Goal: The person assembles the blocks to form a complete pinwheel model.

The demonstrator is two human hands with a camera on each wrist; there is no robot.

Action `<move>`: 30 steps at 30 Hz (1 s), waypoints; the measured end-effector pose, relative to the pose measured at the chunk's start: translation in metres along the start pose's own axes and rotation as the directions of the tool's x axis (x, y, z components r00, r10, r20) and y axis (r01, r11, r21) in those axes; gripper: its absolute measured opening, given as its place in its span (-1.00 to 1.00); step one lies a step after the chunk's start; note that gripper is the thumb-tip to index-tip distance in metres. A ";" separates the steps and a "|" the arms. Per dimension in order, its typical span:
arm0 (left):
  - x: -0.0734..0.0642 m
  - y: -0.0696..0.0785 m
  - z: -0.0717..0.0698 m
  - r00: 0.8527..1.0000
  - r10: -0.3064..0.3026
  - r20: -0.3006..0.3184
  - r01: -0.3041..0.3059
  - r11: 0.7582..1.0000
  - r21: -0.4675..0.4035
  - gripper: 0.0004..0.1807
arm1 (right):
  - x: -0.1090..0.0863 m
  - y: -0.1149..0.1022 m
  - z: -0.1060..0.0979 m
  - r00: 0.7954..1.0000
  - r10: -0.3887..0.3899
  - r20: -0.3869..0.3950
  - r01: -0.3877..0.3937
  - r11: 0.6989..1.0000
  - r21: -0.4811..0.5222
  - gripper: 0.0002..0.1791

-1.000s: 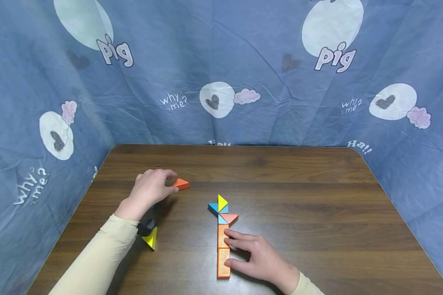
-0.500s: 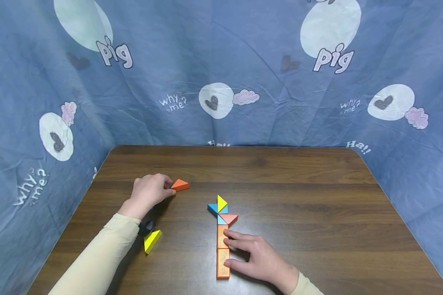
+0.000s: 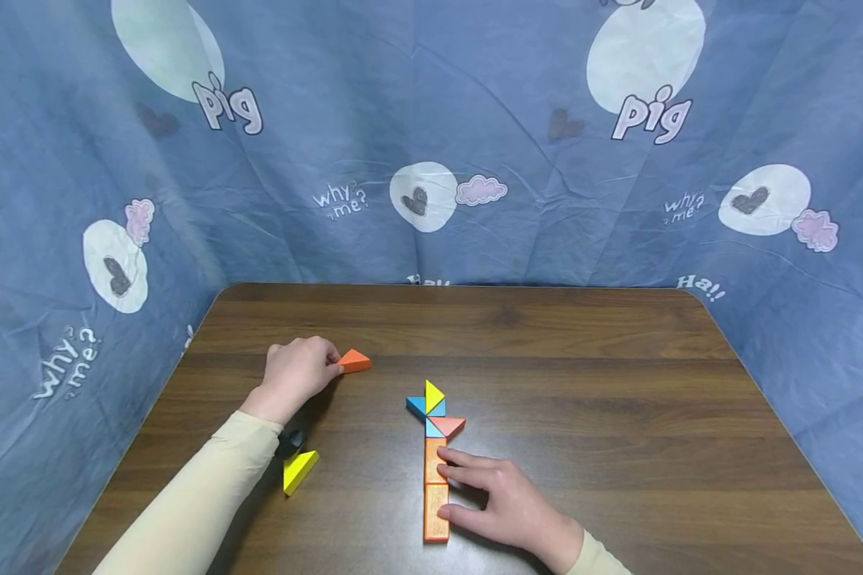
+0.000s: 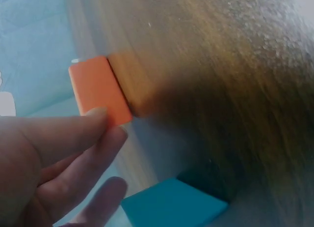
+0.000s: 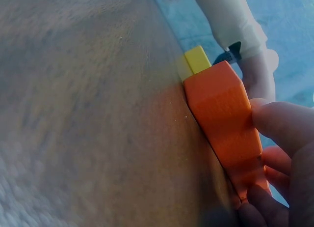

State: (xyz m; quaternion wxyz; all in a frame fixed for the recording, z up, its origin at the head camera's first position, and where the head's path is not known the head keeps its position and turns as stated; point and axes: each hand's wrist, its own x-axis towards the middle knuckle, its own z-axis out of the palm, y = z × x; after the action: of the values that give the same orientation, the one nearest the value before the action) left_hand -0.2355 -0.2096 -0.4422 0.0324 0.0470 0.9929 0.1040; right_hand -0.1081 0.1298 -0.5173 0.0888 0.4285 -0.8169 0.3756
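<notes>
At the far left of the table, my left hand (image 3: 296, 371) pinches an orange triangular block (image 3: 355, 361) between thumb and fingers. The left wrist view shows that grip on the block's end (image 4: 98, 89). A blue block (image 4: 174, 205) lies below those fingers; in the head view the hand and wrist hide it. My right hand (image 3: 511, 503) rests its fingertips on two orange rectangular blocks, an upper one (image 3: 434, 459) and a lower one (image 3: 435, 519), laid end to end. Above them, blue triangles (image 3: 415, 406), a yellow triangle (image 3: 433, 397) and a salmon triangle (image 3: 449, 425) form a pinwheel shape.
A loose yellow triangular block (image 3: 300, 473) lies beside the black wrist device (image 3: 291, 443) on my left arm. The brown wooden table (image 3: 618, 383) ends at the back against a printed blue cloth (image 3: 532, 120).
My left thumb and fingers have closed on the orange triangular block. The loose yellow triangle beside my left wrist has turned and shifted slightly right. My right hand stays put.
</notes>
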 end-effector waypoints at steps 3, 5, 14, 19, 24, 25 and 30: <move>0.000 0.000 0.000 1.000 0.007 -0.017 -0.007 1.000 -0.004 -0.92 | 0.000 0.000 -0.001 1.000 0.007 0.005 -0.007 1.000 0.000 -0.49; 0.000 -0.001 -0.001 0.999 0.015 -0.033 -0.015 1.000 -0.006 -0.94 | 0.000 -0.001 -0.001 1.000 0.011 0.007 -0.011 1.000 0.001 -0.49; -0.002 -0.001 -0.015 0.999 0.022 -0.049 -0.023 1.000 -0.020 -0.95 | 0.001 -0.002 -0.002 0.999 0.025 0.020 -0.025 1.000 0.006 -0.48; 0.004 0.006 -0.012 0.998 0.053 -0.013 -0.054 0.998 -0.033 -0.78 | -0.001 -0.001 -0.002 0.999 0.029 0.019 -0.029 1.000 0.009 -0.48; 0.012 0.011 -0.003 0.998 0.048 0.048 -0.046 0.998 -0.039 -0.65 | -0.001 -0.001 -0.002 0.999 0.026 0.020 -0.026 1.000 0.009 -0.49; 0.014 0.012 -0.002 0.997 0.047 0.055 -0.044 0.998 -0.039 -0.65 | -0.001 -0.001 -0.002 0.999 0.032 0.023 -0.032 0.999 0.011 -0.49; 0.020 0.015 0.003 0.997 0.040 0.070 -0.037 0.999 -0.035 -0.72 | 0.000 -0.001 -0.003 0.999 0.034 0.025 -0.034 0.999 0.005 -0.48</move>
State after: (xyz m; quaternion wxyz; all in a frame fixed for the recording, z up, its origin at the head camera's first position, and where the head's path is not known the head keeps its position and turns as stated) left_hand -0.2537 -0.1923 -0.4430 0.0661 0.0691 0.9882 0.1194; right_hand -0.1073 0.1313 -0.5149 0.0709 0.4193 -0.8242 0.3741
